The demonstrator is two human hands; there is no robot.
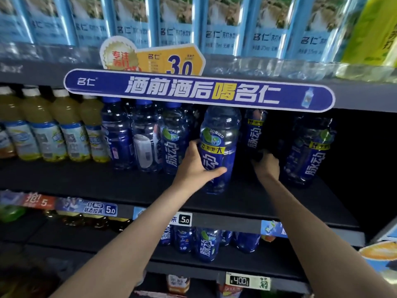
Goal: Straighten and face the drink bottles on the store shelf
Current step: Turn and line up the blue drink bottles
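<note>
Starting at the left of the middle shelf [64, 181], we are looking at a row of yellow drink bottles [53, 130] standing upright and label-forward, then a cluster of blue bottles [148, 136], one of them showing us its white back label rather than its front. Moving along, our left hand [196, 166] is wrapping round the lower body of the front blue bottle [219, 147], thumb lying across the label, fingers curling behind; the bottle is standing upright on the shelf, just ahead of its neighbours, label facing us. We are judging it full, so fairly heavy for its size, with a smooth plastic wall that gives a little and could slip; taking it low on the waist, as we are, looks the steady choice for twisting it. Our left forearm is reaching up and in from the lower left. Further right, our right hand [267, 162] is reaching deep into the dark gap, fingers closing on the base of a rear blue bottle [255, 134] set well back, wrist bent slightly upward. Beyond it, another blue bottle [309, 151] is standing alone at the right, leaning slightly as we are seeing it.
</note>
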